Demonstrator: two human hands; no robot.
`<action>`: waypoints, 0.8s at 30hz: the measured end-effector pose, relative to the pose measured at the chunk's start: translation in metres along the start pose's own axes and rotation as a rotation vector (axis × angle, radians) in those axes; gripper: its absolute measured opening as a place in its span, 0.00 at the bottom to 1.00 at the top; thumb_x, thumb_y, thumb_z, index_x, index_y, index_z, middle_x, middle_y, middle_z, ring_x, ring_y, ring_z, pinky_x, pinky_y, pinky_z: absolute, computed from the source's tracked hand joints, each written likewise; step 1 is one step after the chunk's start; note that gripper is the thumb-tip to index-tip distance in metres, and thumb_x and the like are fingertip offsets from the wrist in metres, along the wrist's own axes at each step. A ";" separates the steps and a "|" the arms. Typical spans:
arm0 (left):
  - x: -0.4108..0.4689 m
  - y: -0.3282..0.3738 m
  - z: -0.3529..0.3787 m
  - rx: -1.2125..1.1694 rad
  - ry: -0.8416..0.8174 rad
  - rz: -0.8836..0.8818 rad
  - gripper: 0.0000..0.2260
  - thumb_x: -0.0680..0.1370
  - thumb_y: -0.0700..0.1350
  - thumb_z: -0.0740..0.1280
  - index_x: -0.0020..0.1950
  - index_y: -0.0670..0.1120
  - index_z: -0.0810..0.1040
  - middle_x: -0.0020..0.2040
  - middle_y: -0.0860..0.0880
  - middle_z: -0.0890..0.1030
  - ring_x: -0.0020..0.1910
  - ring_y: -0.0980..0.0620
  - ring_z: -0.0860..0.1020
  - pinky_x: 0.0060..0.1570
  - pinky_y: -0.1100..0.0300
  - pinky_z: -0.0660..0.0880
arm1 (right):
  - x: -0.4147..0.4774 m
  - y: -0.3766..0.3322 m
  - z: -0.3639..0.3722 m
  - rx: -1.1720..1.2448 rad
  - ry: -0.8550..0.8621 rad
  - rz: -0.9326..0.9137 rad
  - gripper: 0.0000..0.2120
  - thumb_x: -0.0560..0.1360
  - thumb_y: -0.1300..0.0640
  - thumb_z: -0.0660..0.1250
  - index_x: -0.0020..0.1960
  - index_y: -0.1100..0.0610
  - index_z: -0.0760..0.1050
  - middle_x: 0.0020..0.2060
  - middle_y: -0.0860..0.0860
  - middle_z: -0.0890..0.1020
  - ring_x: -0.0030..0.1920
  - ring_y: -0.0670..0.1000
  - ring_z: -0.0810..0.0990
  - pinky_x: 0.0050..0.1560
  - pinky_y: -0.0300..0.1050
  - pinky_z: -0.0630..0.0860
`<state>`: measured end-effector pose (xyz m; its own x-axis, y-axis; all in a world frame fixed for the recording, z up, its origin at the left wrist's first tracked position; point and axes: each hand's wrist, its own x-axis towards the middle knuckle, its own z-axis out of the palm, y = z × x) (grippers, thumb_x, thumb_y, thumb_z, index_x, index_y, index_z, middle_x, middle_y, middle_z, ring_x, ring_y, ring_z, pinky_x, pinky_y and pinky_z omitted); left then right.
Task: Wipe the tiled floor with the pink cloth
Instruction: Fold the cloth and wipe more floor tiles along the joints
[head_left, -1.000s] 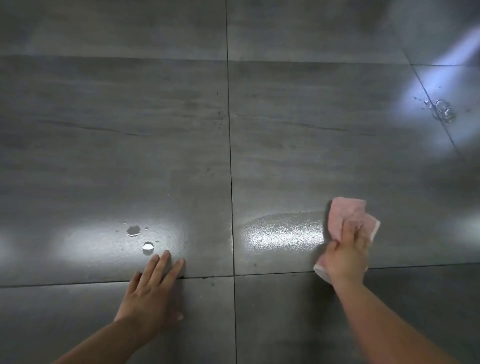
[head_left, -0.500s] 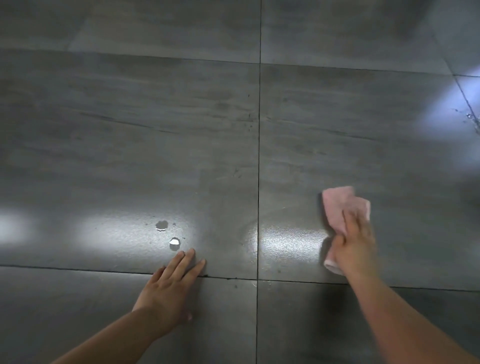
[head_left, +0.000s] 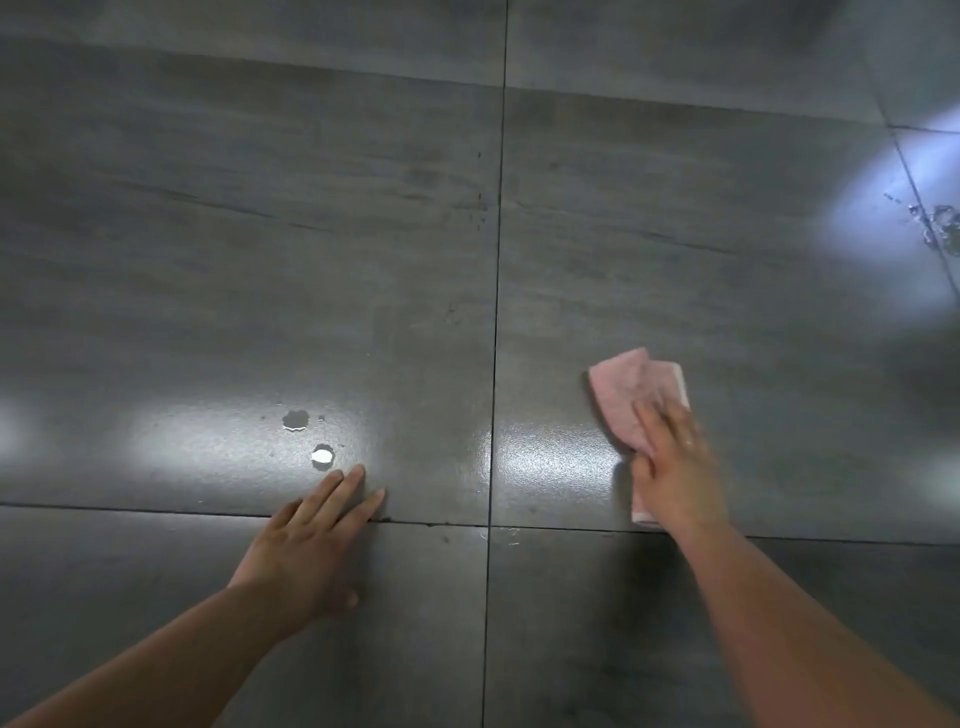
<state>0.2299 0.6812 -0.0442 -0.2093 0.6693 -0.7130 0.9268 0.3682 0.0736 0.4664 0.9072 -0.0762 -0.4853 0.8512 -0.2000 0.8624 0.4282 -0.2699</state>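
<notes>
Head view, looking down on the grey tiled floor (head_left: 208, 260); the right hand (head_left: 675, 467) lies flat on the pink cloth (head_left: 631, 397), fingers spread over it, pressing it to the tile just right of the vertical grout line (head_left: 496, 312); whether the fingers curl round the cloth, cannot tell; the left hand (head_left: 306, 545) rests open, palm down, holding nothing, fingertips just short of two small droplets (head_left: 322, 456); a wet sheen (head_left: 550, 460) glints beside the cloth.

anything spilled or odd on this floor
Yes: two small droplets sit unwiped just beyond the left hand, and more wet spots glisten far right. The right hand presses the pink cloth away from both.
</notes>
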 end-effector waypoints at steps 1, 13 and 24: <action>0.001 0.001 0.000 -0.006 0.007 -0.001 0.43 0.73 0.54 0.65 0.73 0.52 0.35 0.65 0.53 0.27 0.64 0.58 0.30 0.74 0.57 0.45 | -0.003 0.017 -0.010 0.061 0.031 0.156 0.32 0.65 0.55 0.53 0.69 0.59 0.65 0.71 0.61 0.65 0.67 0.66 0.66 0.66 0.61 0.65; -0.003 -0.001 0.003 0.053 0.144 0.051 0.47 0.68 0.60 0.68 0.73 0.52 0.38 0.77 0.47 0.46 0.76 0.50 0.45 0.73 0.55 0.37 | -0.101 -0.054 0.054 -0.192 -0.030 -0.456 0.30 0.61 0.52 0.54 0.63 0.49 0.65 0.60 0.52 0.80 0.61 0.57 0.77 0.60 0.51 0.74; -0.051 -0.064 0.045 -0.217 0.284 -0.225 0.42 0.64 0.69 0.60 0.71 0.46 0.61 0.73 0.40 0.64 0.72 0.43 0.61 0.69 0.53 0.52 | -0.087 0.000 0.029 -0.064 0.131 0.201 0.33 0.63 0.53 0.47 0.65 0.63 0.66 0.63 0.70 0.72 0.62 0.71 0.70 0.58 0.63 0.72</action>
<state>0.1948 0.5947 -0.0442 -0.5053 0.6966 -0.5094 0.7669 0.6331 0.1050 0.5043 0.8239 -0.0864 -0.2835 0.9516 -0.1189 0.9493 0.2609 -0.1756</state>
